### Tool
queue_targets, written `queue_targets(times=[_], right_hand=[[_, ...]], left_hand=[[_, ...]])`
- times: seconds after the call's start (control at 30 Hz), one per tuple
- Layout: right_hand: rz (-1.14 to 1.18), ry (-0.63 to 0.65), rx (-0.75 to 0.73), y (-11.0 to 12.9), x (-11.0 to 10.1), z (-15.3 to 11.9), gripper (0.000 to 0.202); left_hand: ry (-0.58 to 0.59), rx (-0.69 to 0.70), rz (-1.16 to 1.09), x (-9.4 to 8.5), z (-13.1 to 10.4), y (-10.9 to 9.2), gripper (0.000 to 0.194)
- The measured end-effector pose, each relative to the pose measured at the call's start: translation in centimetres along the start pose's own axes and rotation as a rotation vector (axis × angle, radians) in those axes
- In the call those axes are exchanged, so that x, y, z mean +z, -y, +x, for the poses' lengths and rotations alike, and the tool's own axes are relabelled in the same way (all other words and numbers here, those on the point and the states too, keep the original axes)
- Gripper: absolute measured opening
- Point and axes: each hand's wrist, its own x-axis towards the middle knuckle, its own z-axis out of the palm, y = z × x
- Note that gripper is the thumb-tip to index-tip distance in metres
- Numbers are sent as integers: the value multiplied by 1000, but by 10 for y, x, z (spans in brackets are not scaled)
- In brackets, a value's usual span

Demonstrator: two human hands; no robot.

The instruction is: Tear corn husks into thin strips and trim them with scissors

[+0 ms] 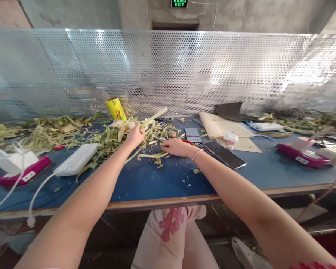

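My left hand [135, 136] is closed around a pale green plant stalk [156, 116] that sticks out to the upper right. Curled green and yellowish plant strips [108, 136] lie in a heap beside and beneath that hand. To the right, my right hand [176, 146] is closed on scissors; a red handle [188, 142] shows behind the knuckles and a metal blade [160, 139] points left. The fingers partly hide the scissors. A long curved green strip [151, 155] lies on the blue table [156, 183] just below my hands.
A yellow cardboard tube [115, 109] leans behind the heap, before a perforated metal screen [173, 71]. Right of my hands lie a phone [225, 154], a white earphone case [230, 138] and brown paper [224, 125]. A white power bank [77, 160] and magenta power strips [23, 172] with cables flank me.
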Motion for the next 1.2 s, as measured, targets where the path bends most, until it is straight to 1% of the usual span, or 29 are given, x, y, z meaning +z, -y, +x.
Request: queue_targets(times=[0.1,0.17,0.2,0.27,0.4,0.47,0.53,0.63,0.73,0.83,0.9,0.97,1.07,1.2], right_hand=[[8,-18,21,0,0,0,26],[23,-57,23,0,1,1,23],[34,-87,17,0,1,1,21],[63,-161,-15,-1,3,2,18],[185,-297,-120,3,3,2,16],[295,-316,-123,8,4,2,17],[433,-306,-108,13,6,4,23],[617,-288,-147,22,9,7,27],[704,-207,-161,27,11,8,19],[879,-171,-126,26,9,8,26],[1021,-204,-67,22,5,7,28],[1098,-255,28,16,1,6,25],[1128,-329,136,6,-7,4,22],[1148,-394,228,-7,-12,3,13]], left_hand=[[-131,-37,-297,-11,0,-9,28],[-168,-56,-575,-16,-2,-17,35],[-156,-70,-703,-17,-4,-21,36],[-101,-116,-873,-19,-8,-30,34],[85,-215,-1098,-20,-18,-45,33],[140,-274,-1207,-20,-22,-53,31],[187,-329,-1335,-20,-26,-60,29],[222,-422,-1523,-19,-30,-71,29],[213,-500,-1611,-19,-32,-76,29],[129,-526,-1635,-21,-28,-72,30],[61,-534,-1647,-22,-23,-64,30],[-16,-531,-1660,-23,-16,-55,28],[-109,-546,-1628,-24,-8,-43,26],[-189,-554,-1547,-24,-2,-33,27]])
